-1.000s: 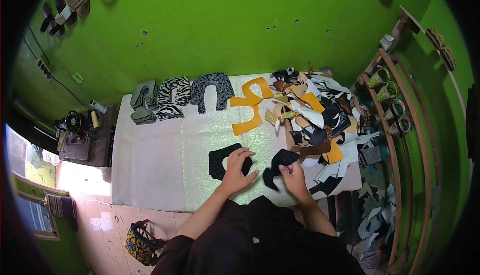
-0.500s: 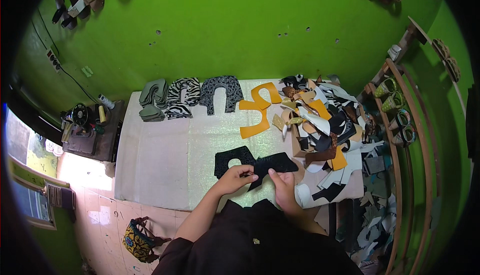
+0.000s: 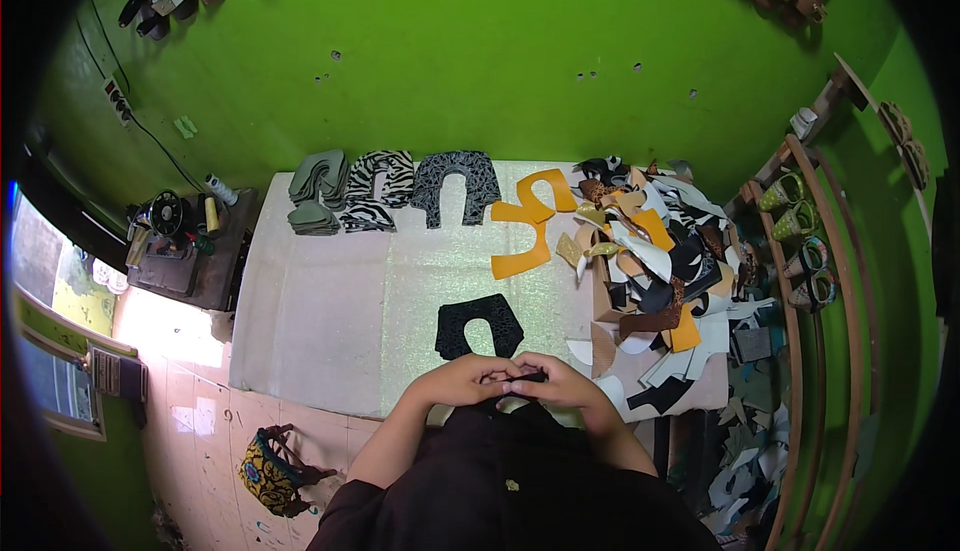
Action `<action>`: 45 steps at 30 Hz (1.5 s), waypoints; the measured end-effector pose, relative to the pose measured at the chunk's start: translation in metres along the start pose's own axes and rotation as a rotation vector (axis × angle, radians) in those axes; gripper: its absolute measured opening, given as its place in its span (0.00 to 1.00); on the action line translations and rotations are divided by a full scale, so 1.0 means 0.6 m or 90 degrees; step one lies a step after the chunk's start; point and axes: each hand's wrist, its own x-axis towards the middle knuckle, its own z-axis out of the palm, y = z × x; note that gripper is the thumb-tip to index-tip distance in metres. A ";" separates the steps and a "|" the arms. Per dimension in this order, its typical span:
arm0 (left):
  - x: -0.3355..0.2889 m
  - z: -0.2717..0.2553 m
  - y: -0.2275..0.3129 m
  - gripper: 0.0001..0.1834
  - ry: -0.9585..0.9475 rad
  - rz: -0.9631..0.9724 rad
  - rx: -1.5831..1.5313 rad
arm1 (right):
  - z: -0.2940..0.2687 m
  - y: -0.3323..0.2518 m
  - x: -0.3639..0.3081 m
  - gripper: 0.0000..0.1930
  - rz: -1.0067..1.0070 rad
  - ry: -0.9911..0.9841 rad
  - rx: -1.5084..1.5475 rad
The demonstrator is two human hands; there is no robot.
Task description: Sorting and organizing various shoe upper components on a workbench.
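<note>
Close to my body, at the near edge of the table, my left hand (image 3: 462,381) and my right hand (image 3: 565,383) meet with fingers closed. Between them they pinch a black material piece (image 3: 527,379), of which only a small part shows; the rest is hidden by the fingers or lost against my dark shirt. Just beyond the hands, a black patterned arch-shaped piece (image 3: 455,325) lies flat on the table (image 3: 330,321).
Along the back lie stacked grey-green pieces (image 3: 318,179), zebra-striped pieces (image 3: 397,183), grey patterned arches (image 3: 430,186) and yellow pieces (image 3: 525,251). A heap of mixed scraps (image 3: 655,251) covers the right side. A sewing machine (image 3: 168,216) stands left, a wooden rack (image 3: 830,351) right.
Both hands have come together and drawn nearer my body. The black piece, spread out between them before, is now mostly hidden. The arch-shaped piece on the table shows more fully.
</note>
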 end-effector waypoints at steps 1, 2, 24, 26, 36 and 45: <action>-0.001 -0.001 -0.008 0.14 0.001 -0.001 -0.001 | -0.004 0.018 0.002 0.18 0.058 -0.003 0.054; -0.002 0.001 -0.024 0.17 0.013 0.032 -0.066 | -0.006 0.028 0.004 0.15 0.116 -0.007 0.107; 0.063 -0.013 -0.236 0.22 0.793 -0.149 0.078 | -0.020 0.149 0.203 0.16 0.136 0.390 -0.435; 0.062 -0.010 -0.239 0.23 0.789 -0.156 0.101 | -0.021 0.145 0.202 0.17 0.224 0.323 -0.460; 0.074 0.031 -0.209 0.28 0.667 -0.096 0.493 | 0.024 0.190 0.139 0.26 -0.016 0.335 -0.822; 0.093 0.043 -0.219 0.31 0.497 -0.265 0.535 | 0.009 0.179 0.126 0.29 0.133 0.257 -0.699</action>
